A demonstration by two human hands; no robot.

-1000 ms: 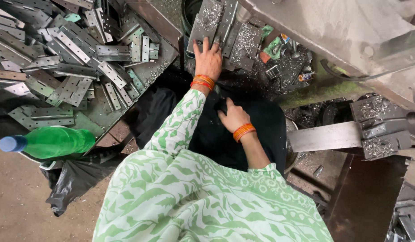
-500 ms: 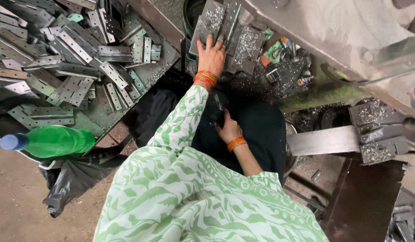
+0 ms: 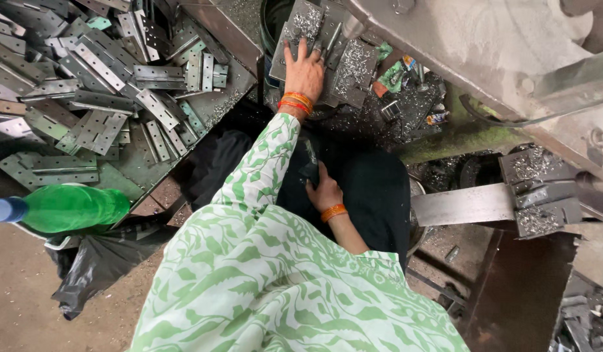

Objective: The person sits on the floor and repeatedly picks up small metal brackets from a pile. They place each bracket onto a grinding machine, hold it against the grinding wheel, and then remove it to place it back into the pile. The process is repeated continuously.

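Head view, left hand [image 3: 305, 70] on grey shaving-dusted metal plate [image 3: 300, 32]

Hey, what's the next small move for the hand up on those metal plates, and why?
Probably curl the left hand around one metal plate and lift it. The palm lies flat on the chip-covered stack, gripping nothing, while the right hand waits low on the lap with a small dark piece.

A: What crowds the left hand [image 3: 304, 70]?

B: It lies flat on swarf-covered metal plates [image 3: 353, 62], hemmed in by the grey machine body [image 3: 484, 45] overhead to the right and a tray wall [image 3: 220, 29] to the left.

A: And the right hand [image 3: 325, 191]?

B: It sits low over dark cloth, a horizontal steel bar [image 3: 461, 203] off to its right. The heap of perforated brackets [image 3: 93, 85] fills the tray, and a green bottle [image 3: 67, 208] lies beside it.
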